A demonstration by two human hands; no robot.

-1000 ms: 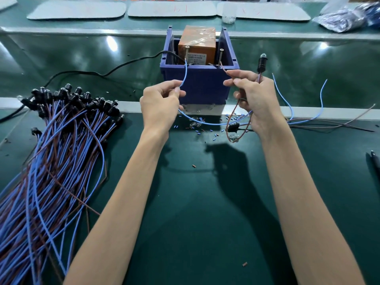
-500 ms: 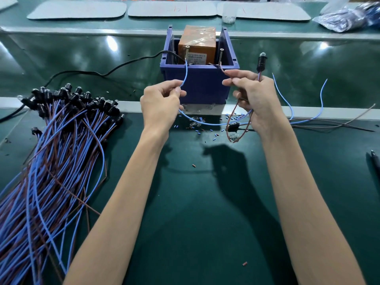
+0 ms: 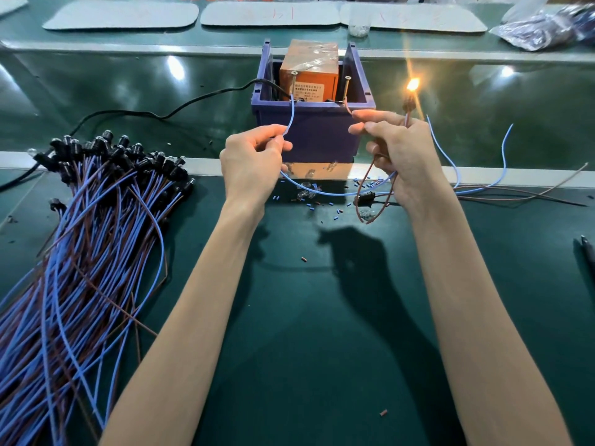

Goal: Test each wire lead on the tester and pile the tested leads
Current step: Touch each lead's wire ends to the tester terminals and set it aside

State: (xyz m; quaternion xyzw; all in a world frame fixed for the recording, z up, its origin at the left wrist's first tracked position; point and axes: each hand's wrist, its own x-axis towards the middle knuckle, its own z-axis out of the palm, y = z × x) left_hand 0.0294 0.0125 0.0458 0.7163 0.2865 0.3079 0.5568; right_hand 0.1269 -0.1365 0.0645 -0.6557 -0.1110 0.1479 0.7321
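Note:
The tester is an orange box (image 3: 309, 72) inside a blue bin (image 3: 314, 130), with two upright metal posts. My left hand (image 3: 254, 162) pinches a blue wire (image 3: 291, 119) whose tip touches the left post (image 3: 293, 82). My right hand (image 3: 399, 156) pinches the brown wire (image 3: 349, 109), held up to the right post (image 3: 346, 86), and also holds the lead's bulb socket upright. The bulb (image 3: 412, 84) glows orange above my right hand. A large pile of blue and brown leads (image 3: 80, 239) with black sockets lies at the left.
A black power cable (image 3: 180, 107) runs from the bin to the left. Loose leads (image 3: 502, 188) lie right of my right hand. Small bulbs and bits of blue insulation (image 3: 309, 193) litter the mat in front of the bin. A plastic bag (image 3: 547, 25) sits far right.
The bulb above my right hand was dark before and is now lit. Both hands have stayed almost in place at the tester posts.

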